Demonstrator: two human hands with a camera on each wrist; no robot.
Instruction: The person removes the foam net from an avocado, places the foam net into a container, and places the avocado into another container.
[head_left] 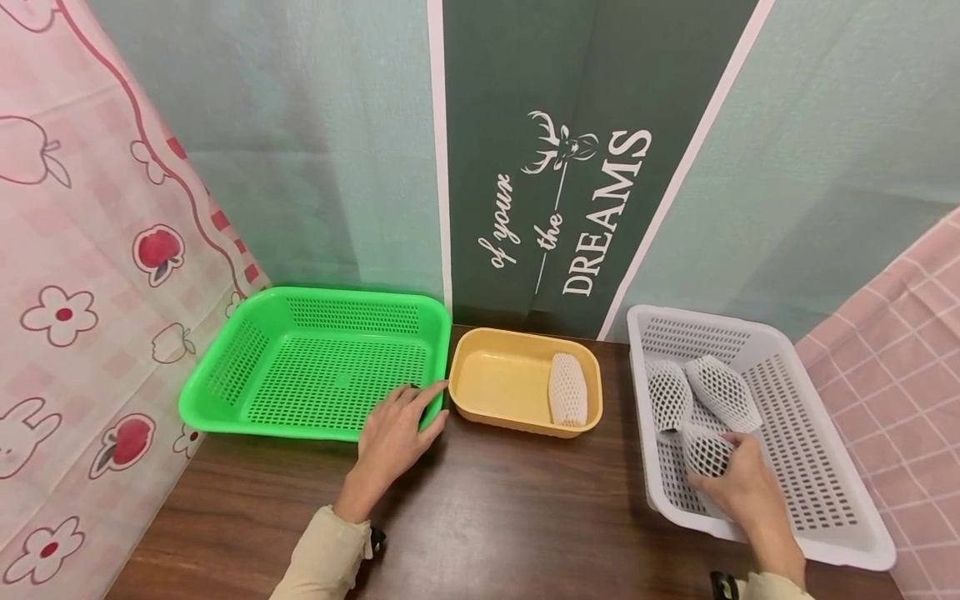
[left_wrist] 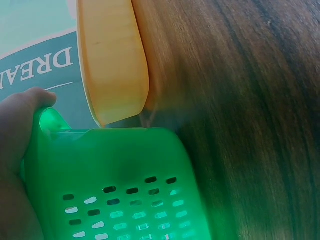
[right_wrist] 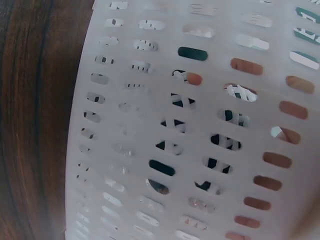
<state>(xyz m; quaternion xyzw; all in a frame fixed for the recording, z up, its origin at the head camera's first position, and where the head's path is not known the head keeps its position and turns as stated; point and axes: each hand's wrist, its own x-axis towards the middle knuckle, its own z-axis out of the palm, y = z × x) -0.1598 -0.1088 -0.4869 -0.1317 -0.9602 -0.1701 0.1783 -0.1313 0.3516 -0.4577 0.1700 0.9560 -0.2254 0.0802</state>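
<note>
My right hand (head_left: 750, 487) grips a dark, rounded item in a white foam net (head_left: 708, 452) inside the light grey basket (head_left: 813, 475). Beside it lie two more net-wrapped items (head_left: 667, 396), (head_left: 723, 390); what the nets contain cannot be made out. On the left, my left hand (head_left: 393, 429) rests over the right front corner of the green basket (head_left: 337, 375), index finger stretched toward the yellow tray (head_left: 502, 383). One pale net-wrapped item (head_left: 567, 390) lies in that tray. The right wrist view shows mostly the slotted grey basket wall (right_wrist: 135, 150), which hides the hand.
All three containers stand on a dark wooden table (head_left: 525, 508), the yellow tray between the two baskets. A green cloth (head_left: 540, 167) with printed lettering hangs behind them. Pink patterned cloths close off the left (head_left: 97, 275) and right (head_left: 900, 417) sides.
</note>
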